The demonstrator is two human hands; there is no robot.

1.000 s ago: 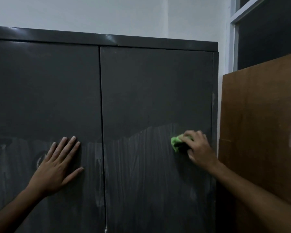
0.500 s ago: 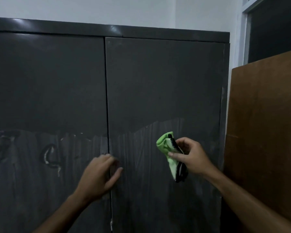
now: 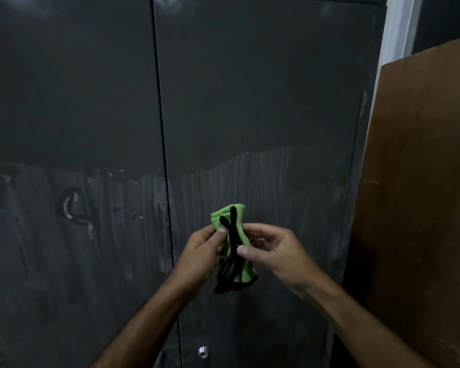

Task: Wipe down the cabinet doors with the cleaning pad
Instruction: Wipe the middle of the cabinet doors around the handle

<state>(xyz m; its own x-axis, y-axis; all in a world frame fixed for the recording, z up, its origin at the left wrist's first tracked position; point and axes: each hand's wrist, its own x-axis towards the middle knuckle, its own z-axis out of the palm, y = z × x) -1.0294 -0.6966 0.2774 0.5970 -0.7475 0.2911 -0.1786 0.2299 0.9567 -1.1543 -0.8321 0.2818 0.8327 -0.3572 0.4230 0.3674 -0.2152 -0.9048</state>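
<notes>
Both the left hand (image 3: 201,251) and the right hand (image 3: 274,251) pinched the green, black-trimmed cleaning pad (image 3: 233,245) between thumb and fingers, near the streaked right cabinet door (image 3: 263,102).

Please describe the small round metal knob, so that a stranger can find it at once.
Start at the dark grey cabinet with two doors. Follow the seam between them down, below both hands. The knob sits just right of the seam, on the right door; it is the only shiny silver thing there.
</notes>
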